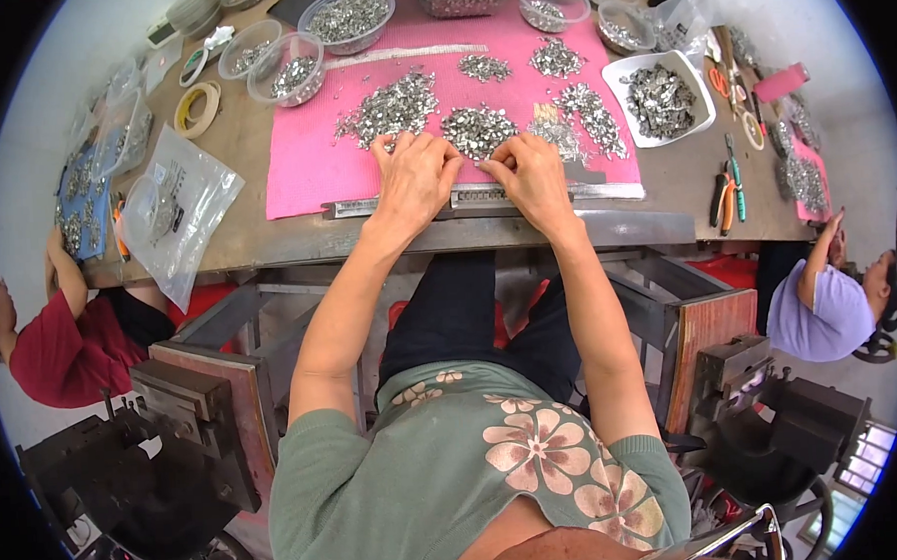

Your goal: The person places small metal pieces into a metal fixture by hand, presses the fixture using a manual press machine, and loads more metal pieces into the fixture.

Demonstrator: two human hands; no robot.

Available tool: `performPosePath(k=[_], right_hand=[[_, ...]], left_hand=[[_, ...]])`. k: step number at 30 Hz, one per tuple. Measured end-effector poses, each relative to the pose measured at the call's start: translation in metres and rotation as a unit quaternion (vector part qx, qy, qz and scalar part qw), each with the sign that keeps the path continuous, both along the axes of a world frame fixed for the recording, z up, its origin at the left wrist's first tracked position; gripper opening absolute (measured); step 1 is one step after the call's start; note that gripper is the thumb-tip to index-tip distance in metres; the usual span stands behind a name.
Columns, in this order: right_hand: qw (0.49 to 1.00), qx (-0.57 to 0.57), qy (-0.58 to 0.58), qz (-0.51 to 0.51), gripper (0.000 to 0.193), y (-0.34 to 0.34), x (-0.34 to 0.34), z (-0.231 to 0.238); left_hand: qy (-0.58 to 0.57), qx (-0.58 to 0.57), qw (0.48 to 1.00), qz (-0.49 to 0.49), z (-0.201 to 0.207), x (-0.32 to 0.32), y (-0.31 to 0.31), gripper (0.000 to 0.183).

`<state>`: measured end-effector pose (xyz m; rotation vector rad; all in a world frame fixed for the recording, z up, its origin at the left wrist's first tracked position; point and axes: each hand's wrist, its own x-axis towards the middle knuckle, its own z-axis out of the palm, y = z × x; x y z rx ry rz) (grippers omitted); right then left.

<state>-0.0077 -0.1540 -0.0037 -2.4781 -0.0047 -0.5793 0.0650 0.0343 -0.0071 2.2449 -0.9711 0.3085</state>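
Note:
My left hand (414,178) is over the near edge of a pink mat (298,166), its thumb and index finger drawn together. Its outer fingertips reach the edge of a wide pile of small silvery metal pieces (401,104). My right hand (531,176) pinches at the front of a smaller middle pile (478,131); whatever either hand holds is too small to make out. Beneath both hands runs a long narrow metal bar fixture (475,196) with a row of small parts in its middle. A grey flat piece (586,174) lies beside my right hand.
More metal pieces fill a white square dish (695,81) at right and clear round tubs (291,75) at back left. A tape roll (197,109) and plastic bag (187,206) lie left, pliers (733,182) right. Two people sit at the table's sides; black machines (189,421) flank me.

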Motion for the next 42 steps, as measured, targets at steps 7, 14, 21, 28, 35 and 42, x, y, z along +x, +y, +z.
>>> performPosePath(k=[7, 14, 21, 28, 35, 42], right_hand=[[1.0, -0.007, -0.023, 0.019, 0.009, -0.007, -0.017, 0.012], [0.999, 0.005, -0.013, 0.047, 0.006, -0.01, -0.045, 0.02], [0.998, 0.049, 0.02, 0.026, 0.009, -0.021, -0.034, 0.016], [0.994, -0.091, -0.067, -0.011, 0.02, -0.02, -0.007, 0.008], [0.994, -0.095, 0.012, 0.046, 0.021, -0.025, -0.036, 0.017], [0.998, -0.004, 0.018, 0.062, 0.014, -0.041, -0.041, 0.023]], left_hand=[[-0.031, 0.024, 0.999, -0.012, 0.007, 0.0, 0.004, 0.01], [-0.044, 0.009, 0.999, -0.016, 0.005, -0.006, -0.002, 0.008], [-0.023, -0.059, 0.996, -0.066, 0.008, -0.039, -0.016, 0.008], [-0.025, -0.062, 0.996, -0.065, -0.004, -0.046, -0.022, 0.012], [-0.045, 0.041, 0.997, -0.048, -0.003, -0.03, -0.005, 0.037], [0.057, 0.052, 0.993, -0.089, 0.009, -0.028, 0.017, 0.028]])
